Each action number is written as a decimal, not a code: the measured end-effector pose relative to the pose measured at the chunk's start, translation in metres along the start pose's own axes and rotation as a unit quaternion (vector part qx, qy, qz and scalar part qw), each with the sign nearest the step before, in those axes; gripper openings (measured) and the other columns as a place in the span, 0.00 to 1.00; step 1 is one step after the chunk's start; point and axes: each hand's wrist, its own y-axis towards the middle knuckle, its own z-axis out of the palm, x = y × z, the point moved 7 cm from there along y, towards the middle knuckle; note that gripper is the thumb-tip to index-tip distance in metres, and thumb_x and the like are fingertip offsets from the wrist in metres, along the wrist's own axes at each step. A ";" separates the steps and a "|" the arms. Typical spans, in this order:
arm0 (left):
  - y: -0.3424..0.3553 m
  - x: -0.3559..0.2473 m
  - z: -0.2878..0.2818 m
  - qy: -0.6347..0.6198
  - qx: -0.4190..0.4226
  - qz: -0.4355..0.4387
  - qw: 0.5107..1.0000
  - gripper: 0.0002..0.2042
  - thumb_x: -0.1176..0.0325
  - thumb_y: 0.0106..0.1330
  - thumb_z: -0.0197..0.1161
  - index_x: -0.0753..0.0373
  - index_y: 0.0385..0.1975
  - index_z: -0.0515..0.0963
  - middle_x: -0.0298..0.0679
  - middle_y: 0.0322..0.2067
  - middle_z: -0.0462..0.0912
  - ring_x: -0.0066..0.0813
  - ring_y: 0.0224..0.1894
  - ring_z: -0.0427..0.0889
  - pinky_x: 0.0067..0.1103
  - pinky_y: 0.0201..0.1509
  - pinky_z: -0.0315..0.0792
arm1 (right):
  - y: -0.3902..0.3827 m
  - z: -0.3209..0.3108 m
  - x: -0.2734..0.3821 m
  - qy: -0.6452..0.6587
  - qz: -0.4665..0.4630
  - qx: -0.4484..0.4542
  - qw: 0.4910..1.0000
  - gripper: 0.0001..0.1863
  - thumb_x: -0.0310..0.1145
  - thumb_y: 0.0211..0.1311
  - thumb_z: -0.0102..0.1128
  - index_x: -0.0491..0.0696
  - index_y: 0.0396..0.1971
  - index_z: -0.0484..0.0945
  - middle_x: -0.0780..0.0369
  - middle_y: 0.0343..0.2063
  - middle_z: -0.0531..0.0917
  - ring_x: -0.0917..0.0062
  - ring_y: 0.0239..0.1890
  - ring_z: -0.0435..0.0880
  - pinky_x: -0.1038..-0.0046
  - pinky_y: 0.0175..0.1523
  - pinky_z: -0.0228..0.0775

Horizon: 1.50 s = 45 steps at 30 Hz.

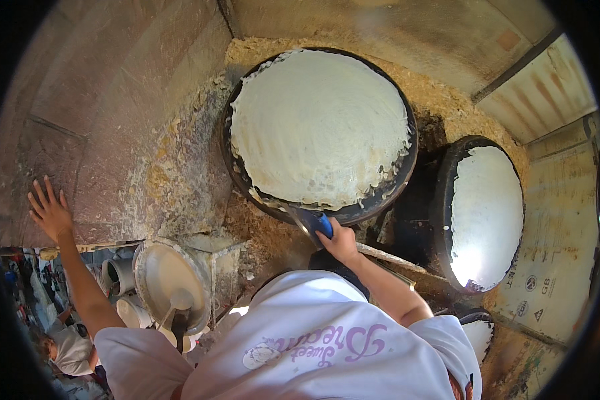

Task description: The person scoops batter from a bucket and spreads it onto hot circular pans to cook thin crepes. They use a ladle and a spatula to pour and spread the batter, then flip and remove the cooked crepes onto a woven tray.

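My right hand is closed round the blue handle of a scraper. The scraper's metal blade meets the near rim of a large round black griddle. A wide pale sheet of batter covers most of that griddle, its edge ragged and lacy. Part of the blade is hard to make out against the dark rim. Far to the left, my left hand rests with fingers spread against a brownish, stained wall panel. Nothing is in it.
At the right stands a second black griddle with a pale sheet; a third pale sheet shows partly below. Left of my body, a batter bucket holds a ladle. Another person is at the lower left.
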 end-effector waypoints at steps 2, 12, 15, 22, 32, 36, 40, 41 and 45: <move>0.001 0.001 0.005 0.015 0.011 -0.012 1.000 0.25 0.47 0.66 0.34 0.33 0.63 0.40 0.23 0.65 0.38 0.33 0.66 0.43 0.38 0.63 0.51 | -0.016 -0.015 -0.014 0.153 0.096 -0.076 0.981 0.18 0.37 0.45 0.65 0.44 0.35 0.74 0.53 0.23 0.80 0.64 0.26 0.81 0.68 0.34 0.71; 0.010 -0.002 0.007 0.093 0.008 -0.032 0.995 0.25 0.46 0.65 0.37 0.33 0.62 0.46 0.22 0.64 0.46 0.29 0.63 0.52 0.36 0.58 0.59 | -0.008 -0.109 -0.194 0.395 0.270 -0.373 0.795 0.21 0.21 0.52 0.54 0.42 0.48 0.63 0.60 0.42 0.74 0.72 0.43 0.72 0.72 0.51 0.62; 0.018 -0.017 0.006 0.093 0.012 -0.032 0.995 0.25 0.46 0.65 0.38 0.33 0.62 0.46 0.22 0.64 0.47 0.29 0.63 0.54 0.34 0.57 0.60 | 0.070 -0.172 -0.252 0.343 0.260 -0.306 0.849 0.16 0.24 0.51 0.56 0.41 0.43 0.71 0.60 0.37 0.77 0.73 0.38 0.74 0.72 0.46 0.65; 0.019 -0.021 0.020 -0.297 -0.522 0.041 0.798 0.24 0.46 0.65 0.39 0.36 0.62 0.50 0.23 0.63 0.50 0.31 0.62 0.54 0.35 0.56 0.58 | 0.277 -0.283 -0.329 0.112 0.315 -0.198 0.921 0.20 0.37 0.44 0.66 0.42 0.37 0.76 0.60 0.32 0.80 0.72 0.28 0.78 0.70 0.34 0.69; 0.028 -0.014 0.035 -0.258 -0.501 0.028 0.826 0.23 0.46 0.65 0.39 0.39 0.60 0.57 0.26 0.63 0.53 0.33 0.62 0.54 0.33 0.60 0.49 | 0.540 -0.231 -0.165 -0.288 0.035 -0.066 0.955 0.16 0.41 0.38 0.68 0.45 0.23 0.80 0.55 0.20 0.80 0.68 0.23 0.79 0.67 0.32 0.68; 0.028 -0.015 0.038 -0.249 -0.502 0.029 0.828 0.23 0.46 0.64 0.41 0.41 0.59 0.59 0.29 0.62 0.56 0.36 0.61 0.55 0.33 0.60 0.48 | 0.602 -0.177 -0.091 -0.217 -0.045 -0.005 0.975 0.16 0.41 0.37 0.67 0.47 0.27 0.81 0.55 0.24 0.81 0.63 0.28 0.81 0.67 0.36 0.69; 0.033 -0.022 0.042 -0.259 -0.500 0.026 0.826 0.24 0.46 0.64 0.42 0.44 0.59 0.61 0.31 0.61 0.57 0.38 0.61 0.55 0.34 0.60 0.46 | 0.653 -0.122 -0.025 -0.275 -0.171 0.029 0.946 0.18 0.38 0.36 0.67 0.45 0.30 0.79 0.52 0.26 0.80 0.64 0.30 0.80 0.67 0.37 0.67; 0.035 -0.024 0.042 -0.260 -0.499 0.024 0.826 0.24 0.46 0.64 0.42 0.45 0.59 0.61 0.31 0.61 0.57 0.38 0.61 0.55 0.34 0.60 0.46 | 0.667 -0.104 -0.014 -0.305 -0.163 0.056 0.937 0.19 0.38 0.35 0.67 0.45 0.31 0.78 0.52 0.27 0.80 0.63 0.32 0.79 0.66 0.38 0.67; 0.032 -0.017 0.050 -0.247 -0.484 0.031 0.839 0.25 0.46 0.63 0.42 0.46 0.59 0.60 0.32 0.61 0.57 0.37 0.62 0.55 0.34 0.61 0.44 | 0.669 0.005 0.084 -0.319 -0.245 0.164 0.901 0.25 0.42 0.34 0.68 0.48 0.37 0.78 0.54 0.34 0.80 0.61 0.39 0.78 0.65 0.44 0.67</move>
